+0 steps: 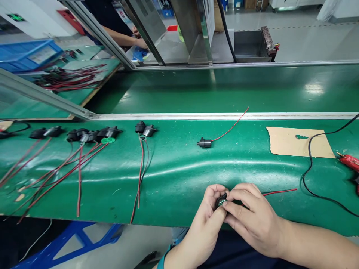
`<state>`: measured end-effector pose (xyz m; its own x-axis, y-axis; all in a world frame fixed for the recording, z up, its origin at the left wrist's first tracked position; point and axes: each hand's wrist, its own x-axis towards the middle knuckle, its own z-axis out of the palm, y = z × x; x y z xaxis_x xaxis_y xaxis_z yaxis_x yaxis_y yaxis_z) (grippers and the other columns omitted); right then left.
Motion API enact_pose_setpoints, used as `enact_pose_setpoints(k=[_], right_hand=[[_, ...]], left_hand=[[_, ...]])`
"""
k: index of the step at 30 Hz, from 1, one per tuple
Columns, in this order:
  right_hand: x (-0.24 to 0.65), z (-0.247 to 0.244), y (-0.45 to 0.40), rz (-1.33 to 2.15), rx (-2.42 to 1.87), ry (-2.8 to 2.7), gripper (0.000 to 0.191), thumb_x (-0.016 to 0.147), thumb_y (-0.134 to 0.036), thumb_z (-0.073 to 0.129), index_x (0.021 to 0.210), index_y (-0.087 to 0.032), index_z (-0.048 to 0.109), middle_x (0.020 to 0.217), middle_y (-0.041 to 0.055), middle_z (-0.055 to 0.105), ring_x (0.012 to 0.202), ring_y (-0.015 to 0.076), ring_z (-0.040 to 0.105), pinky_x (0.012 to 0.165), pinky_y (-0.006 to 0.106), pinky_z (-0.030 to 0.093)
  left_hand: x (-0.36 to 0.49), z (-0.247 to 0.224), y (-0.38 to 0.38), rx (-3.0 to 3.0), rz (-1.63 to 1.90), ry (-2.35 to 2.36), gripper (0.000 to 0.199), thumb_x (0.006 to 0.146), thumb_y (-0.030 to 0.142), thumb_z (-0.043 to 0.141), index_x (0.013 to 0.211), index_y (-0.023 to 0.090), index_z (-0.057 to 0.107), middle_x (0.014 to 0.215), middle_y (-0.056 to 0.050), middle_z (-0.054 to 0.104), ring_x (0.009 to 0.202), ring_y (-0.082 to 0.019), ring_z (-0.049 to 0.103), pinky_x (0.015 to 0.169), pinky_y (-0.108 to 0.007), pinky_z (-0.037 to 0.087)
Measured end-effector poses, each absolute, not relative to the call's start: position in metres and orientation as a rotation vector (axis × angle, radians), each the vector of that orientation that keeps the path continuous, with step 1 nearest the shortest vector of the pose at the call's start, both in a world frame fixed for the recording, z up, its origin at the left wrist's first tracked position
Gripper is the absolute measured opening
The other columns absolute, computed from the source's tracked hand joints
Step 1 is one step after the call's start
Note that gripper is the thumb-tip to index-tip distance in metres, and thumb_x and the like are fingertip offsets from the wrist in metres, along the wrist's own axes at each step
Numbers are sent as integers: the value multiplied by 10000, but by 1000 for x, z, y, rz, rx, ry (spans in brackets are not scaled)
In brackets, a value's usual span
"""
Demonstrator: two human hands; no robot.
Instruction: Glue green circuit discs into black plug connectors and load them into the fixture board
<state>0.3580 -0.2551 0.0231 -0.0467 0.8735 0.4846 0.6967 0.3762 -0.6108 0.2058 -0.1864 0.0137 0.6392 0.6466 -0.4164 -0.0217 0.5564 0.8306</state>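
Near the front edge of the green bench, my left hand (206,220) is closed around a small black round part (221,200) with a green face, possibly a circuit board. The fingers of my right hand (255,218) pinch that same part from the other side. A red wire (280,192) comes out behind my right fingers and lies toward the right. Farther back on the bench is a black cylindrical plug-like piece (204,142) with one thin red wire. My fingers partly cover the held part, so its full shape is hidden.
Several black wired parts (92,135) lie in a cluster at left, with a pair (146,129) nearer the middle. At right are cardboard (286,142), a black cable (310,160) and a red-handled tool (349,161). A metal frame (50,95) crosses the left; a person's arm (120,37) shows beyond.
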Motion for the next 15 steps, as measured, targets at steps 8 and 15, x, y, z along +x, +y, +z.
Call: enact_pose_setpoints(k=[8,15], right_hand=[[356,25,-253,201,-1433,-1852,170,967,-74,554,1100,-80,660,970,136,688,925,247,597,744,418,583],[354,21,-255,280,-1443,-1854,171,987,-84,522,1092,-79,657,982,138,675,950,248,595,798,436,591]], left_hand=[[207,9,-189,1101,451,838,191,931,255,591,1113,241,534,1051,-35,569,1042,-211,519,940,-360,437],[206,9,-190,1145,428,838,178,942,226,531,1118,245,514,1023,-21,536,1001,-200,512,937,-361,441]])
